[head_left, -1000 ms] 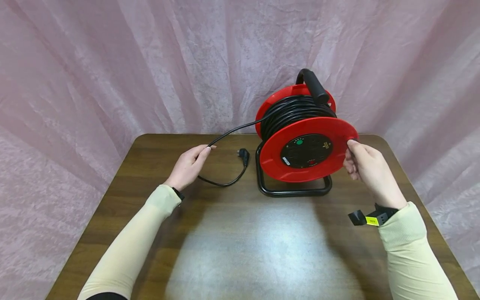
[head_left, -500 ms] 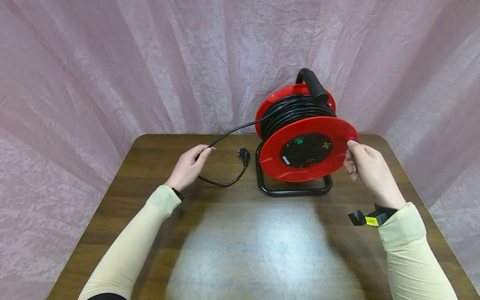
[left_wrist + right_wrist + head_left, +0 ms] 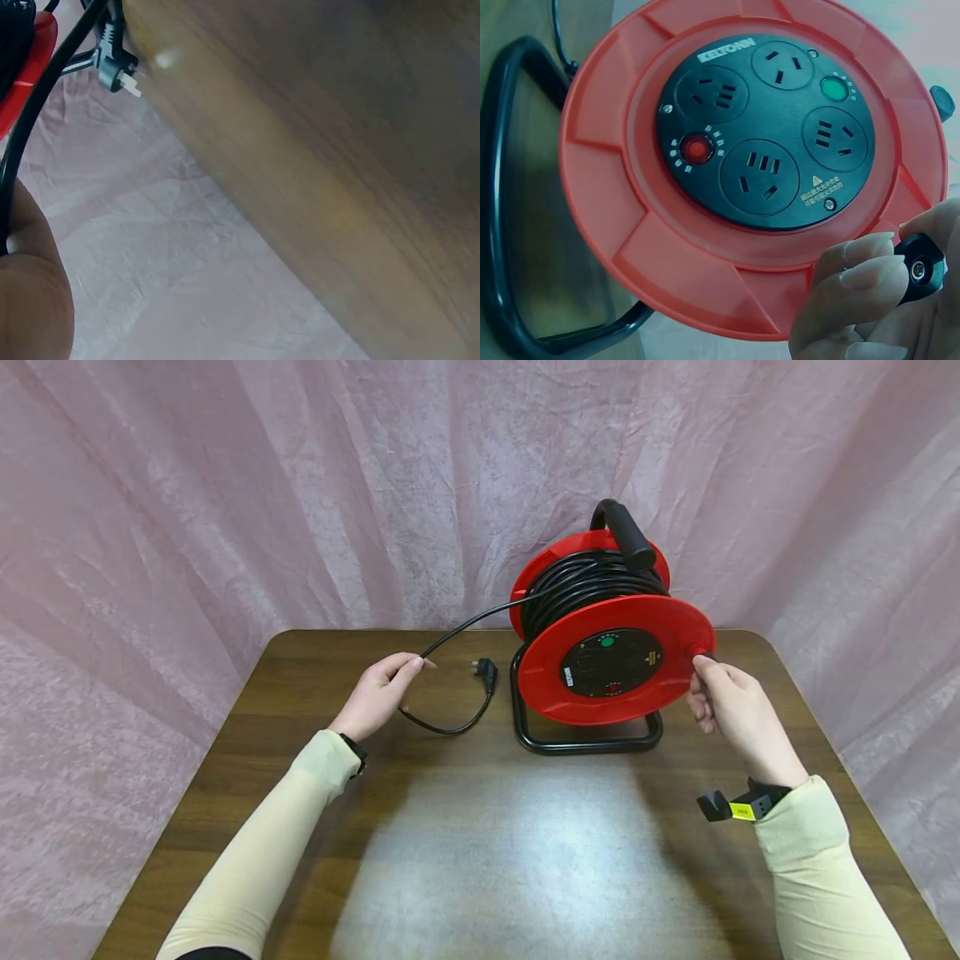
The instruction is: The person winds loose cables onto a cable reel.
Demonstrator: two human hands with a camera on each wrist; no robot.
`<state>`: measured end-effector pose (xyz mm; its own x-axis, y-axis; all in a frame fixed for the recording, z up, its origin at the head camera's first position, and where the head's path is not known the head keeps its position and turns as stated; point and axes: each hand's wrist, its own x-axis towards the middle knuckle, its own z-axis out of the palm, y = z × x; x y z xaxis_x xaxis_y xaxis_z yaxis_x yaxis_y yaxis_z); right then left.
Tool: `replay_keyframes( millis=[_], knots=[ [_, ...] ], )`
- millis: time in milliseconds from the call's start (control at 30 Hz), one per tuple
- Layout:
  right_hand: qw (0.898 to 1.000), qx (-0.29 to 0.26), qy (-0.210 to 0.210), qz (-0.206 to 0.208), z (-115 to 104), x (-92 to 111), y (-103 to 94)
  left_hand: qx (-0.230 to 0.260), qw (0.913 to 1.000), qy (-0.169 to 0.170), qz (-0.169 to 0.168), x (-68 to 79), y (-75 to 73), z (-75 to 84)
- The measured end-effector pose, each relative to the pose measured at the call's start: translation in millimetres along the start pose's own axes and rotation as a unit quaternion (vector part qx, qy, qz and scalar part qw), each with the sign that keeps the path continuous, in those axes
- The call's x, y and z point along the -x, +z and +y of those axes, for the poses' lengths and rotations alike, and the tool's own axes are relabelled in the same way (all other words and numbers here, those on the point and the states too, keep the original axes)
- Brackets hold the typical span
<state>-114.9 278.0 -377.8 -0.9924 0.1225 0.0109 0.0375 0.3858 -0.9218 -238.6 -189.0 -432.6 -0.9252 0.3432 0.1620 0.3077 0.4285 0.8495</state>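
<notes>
A red cable reel point(image 3: 540, 681) wound with black cable stands on the right half of the table. My left hand point(image 3: 378, 693) pinches the black cable point(image 3: 480, 617) between thumb and fingers, left of the reel; the strand runs from the hand up to the drum. At the reel's right edge, my right hand point(image 3: 731, 693) grips the small black crank knob point(image 3: 921, 268), fingers curled round it in the right wrist view. Beyond the left hand the cable's tail loops over the table to a black plug point(image 3: 487, 672). The reel's face carries several sockets, plus a green and a red button.
The wooden table point(image 3: 480, 827) has its far edge against a pink curtain point(image 3: 375, 485). A black tube frame point(image 3: 592, 747) bears the reel, and its padded carry handle point(image 3: 628, 533) rises above the drum. Black camera straps sit on both wrists.
The reel's face has turned slightly clockwise, and the right hand has moved a little down with the knob. The left hand keeps its pinch on the cable, almost in place.
</notes>
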Motion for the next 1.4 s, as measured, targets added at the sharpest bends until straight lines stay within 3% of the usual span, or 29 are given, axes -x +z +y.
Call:
replay_keyframes(
  millis=[267,400,500,633,733,1033,1400],
  knots=[
    [1.0,0.002,0.007,-0.004,5.8,1.3,1.0,0.004,0.9998,0.016,0.012,-1.5,1.2,-4.4],
    [1.0,0.004,0.013,-0.006,9.7,1.9,2.4,-0.008,0.9994,0.025,0.024,6.0,-1.2,16.4],
    [1.0,0.007,0.017,-0.005,11.7,2.7,3.0,-0.021,0.9983,0.04,0.039,5.0,-1.4,15.1],
    [1.0,0.01,0.021,-0.004,12.8,4.0,4.0,-0.053,0.9942,0.061,0.071,-3.9,0.1,-4.4],
    [1.0,0.007,0.021,-0.003,13.3,4.8,5.2,-0.07,0.9918,0.066,0.085,-4.6,-0.3,-1.5],
    [1.0,-0.006,0.024,-0.002,15.8,5.5,6.0,-0.083,0.9939,0.034,0.064,-4.4,-3.6,0.3],
    [1.0,-0.005,0.022,-0.004,20.8,6.0,7.7,-0.069,0.9953,0.036,0.058,-4.8,-2.7,1.3]
  ],
)
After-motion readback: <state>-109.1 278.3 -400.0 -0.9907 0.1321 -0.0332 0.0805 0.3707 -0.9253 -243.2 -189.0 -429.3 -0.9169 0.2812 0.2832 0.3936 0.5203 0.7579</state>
